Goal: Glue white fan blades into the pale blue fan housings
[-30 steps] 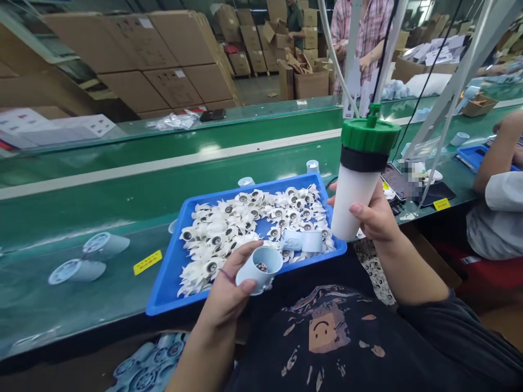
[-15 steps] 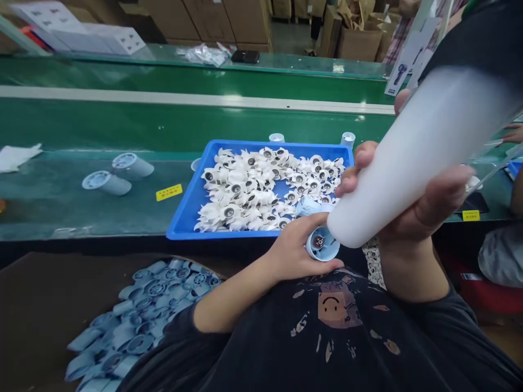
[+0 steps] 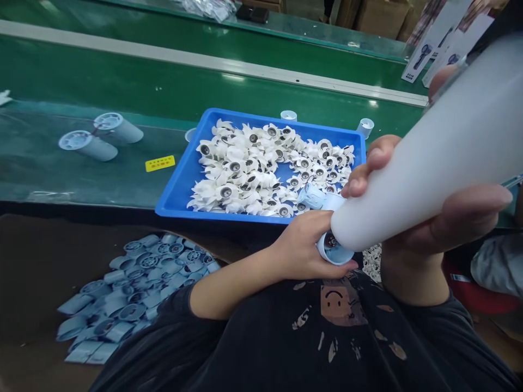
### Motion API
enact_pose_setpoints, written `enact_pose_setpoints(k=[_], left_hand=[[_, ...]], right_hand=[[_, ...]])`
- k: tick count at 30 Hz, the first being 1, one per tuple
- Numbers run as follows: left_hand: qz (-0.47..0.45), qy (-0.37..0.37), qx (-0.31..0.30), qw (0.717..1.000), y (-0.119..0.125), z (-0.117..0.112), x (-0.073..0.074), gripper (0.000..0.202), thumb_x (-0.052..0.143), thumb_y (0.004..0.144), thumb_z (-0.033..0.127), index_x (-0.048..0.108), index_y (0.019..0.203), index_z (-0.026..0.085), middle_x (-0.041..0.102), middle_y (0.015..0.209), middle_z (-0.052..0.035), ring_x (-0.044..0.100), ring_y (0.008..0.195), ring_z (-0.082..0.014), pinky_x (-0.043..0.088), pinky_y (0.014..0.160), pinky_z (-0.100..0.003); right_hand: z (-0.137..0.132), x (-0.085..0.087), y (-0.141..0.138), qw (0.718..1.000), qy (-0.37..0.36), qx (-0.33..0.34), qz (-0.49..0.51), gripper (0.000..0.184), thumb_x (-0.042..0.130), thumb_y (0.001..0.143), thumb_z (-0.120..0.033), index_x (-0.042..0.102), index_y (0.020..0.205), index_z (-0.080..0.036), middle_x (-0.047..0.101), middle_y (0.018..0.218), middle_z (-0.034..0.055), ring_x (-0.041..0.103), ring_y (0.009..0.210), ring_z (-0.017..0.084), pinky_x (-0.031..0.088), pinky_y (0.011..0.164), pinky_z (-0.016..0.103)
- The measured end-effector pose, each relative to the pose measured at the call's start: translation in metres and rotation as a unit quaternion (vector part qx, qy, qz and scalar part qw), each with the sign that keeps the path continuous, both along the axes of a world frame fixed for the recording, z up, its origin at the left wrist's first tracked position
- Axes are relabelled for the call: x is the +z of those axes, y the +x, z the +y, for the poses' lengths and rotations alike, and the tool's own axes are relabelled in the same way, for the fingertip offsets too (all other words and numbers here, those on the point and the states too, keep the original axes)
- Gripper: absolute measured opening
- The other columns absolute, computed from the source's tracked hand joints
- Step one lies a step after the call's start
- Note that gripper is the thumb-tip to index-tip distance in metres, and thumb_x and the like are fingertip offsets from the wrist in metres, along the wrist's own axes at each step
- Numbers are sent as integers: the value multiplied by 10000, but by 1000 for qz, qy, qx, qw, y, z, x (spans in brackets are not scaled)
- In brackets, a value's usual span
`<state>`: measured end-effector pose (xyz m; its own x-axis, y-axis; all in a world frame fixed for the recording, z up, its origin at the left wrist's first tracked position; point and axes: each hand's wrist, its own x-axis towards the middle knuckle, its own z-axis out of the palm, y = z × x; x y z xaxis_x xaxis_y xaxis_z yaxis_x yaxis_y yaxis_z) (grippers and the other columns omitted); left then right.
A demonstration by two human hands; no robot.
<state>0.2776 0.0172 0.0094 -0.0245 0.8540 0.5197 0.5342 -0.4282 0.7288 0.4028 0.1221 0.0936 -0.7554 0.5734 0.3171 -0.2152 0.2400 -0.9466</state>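
Observation:
My left hand (image 3: 304, 245) is wrapped around a light-blue cylindrical fan housing (image 3: 339, 256), its open end facing me and a small dark motor part inside. My right hand (image 3: 445, 228) grips a thick, smooth white cylinder (image 3: 412, 163) with a rounded lower end. That end covers part of the housing's upper rim; whether they touch I cannot tell. Just beyond my hands stands a blue tray (image 3: 229, 216) full of white fan impellers (image 3: 235, 166), with light-blue housings (image 3: 312, 196) lying at its near right corner.
Two light-blue housings (image 3: 87, 146) lie on the bench at left, near a yellow label (image 3: 160, 163). A large heap of housings (image 3: 134, 294) fills the lower left. Small cups (image 3: 365, 128) stand behind the tray. Printed boxes (image 3: 433, 43) are at the upper right.
The view has tilted down and rotated slightly. Both hands keep their holds; the white cylinder's rounded end now overlaps the upper part of the housing's opening instead of its right side.

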Motion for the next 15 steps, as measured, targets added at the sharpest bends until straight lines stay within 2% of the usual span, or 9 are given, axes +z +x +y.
enact_pose_setpoints(k=[3,6,12,15], left_hand=[[6,4,-1,1000,0,1,-1,330,675,792,505,608,822,183,639,728,-23,595,650,-170,475,603,-285],[8,-18,0,1000,0,2,-2,347,674,782,529,613,831,191,646,730,-24,603,661,-181,478,612,-297],[13,-20,6,1000,1,3,-5,349,708,764,516,619,853,190,675,769,-40,634,732,-216,477,661,-325],[-16,-92,-26,995,1,6,-3,432,762,708,522,638,952,187,705,857,-47,650,754,-221,494,675,-319]], right_hand=[[-1,0,0,999,-7,-20,-24,665,482,710,-906,624,952,-303,644,1046,28,703,878,261,635,683,425],[0,0,0,999,-7,-15,-31,666,478,708,-911,628,951,-310,637,1045,16,710,889,262,630,683,421],[3,-4,-1,999,-32,1,10,486,621,756,-763,621,964,-324,662,1059,-6,714,861,224,633,686,367],[3,-8,-5,995,-72,-7,62,429,696,747,-686,643,940,-306,658,1000,2,697,786,198,618,626,338]])
